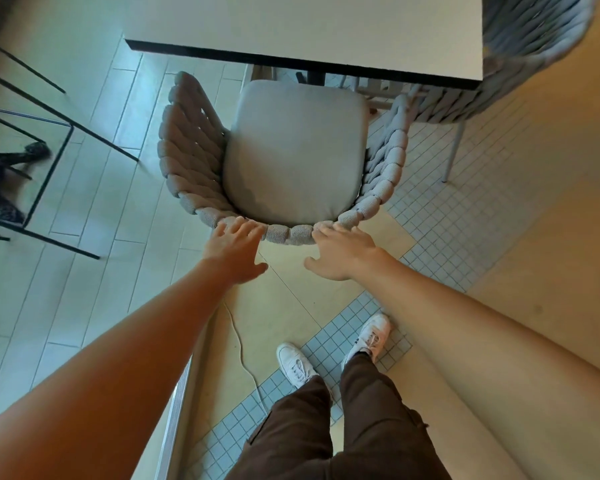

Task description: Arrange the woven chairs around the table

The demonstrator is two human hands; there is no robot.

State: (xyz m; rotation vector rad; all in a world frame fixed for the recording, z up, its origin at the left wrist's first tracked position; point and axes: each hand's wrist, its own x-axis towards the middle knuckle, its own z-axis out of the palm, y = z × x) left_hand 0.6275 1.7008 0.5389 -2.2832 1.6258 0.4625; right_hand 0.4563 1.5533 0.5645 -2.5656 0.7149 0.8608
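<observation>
A woven chair (pixel 187 147) with a grey seat cushion stands in front of me, facing the white table (pixel 309 26), its seat front tucked just under the table's black edge. My left hand (pixel 234 249) rests on the left part of the chair's back rim, fingers spread over the weave. My right hand (pixel 343 252) lies on the right part of the same rim, fingers over the top and thumb out. Neither hand is clearly closed around the rim. A second woven chair (pixel 534 53) stands at the table's right side.
Black wire-frame furniture (pixel 49 140) stands on the plank floor to the left. A thin white cable (pixel 239 344) runs across the floor near my feet. A metal floor strip (pixel 177 414) lies at lower left. Small square tiles cover the floor to the right.
</observation>
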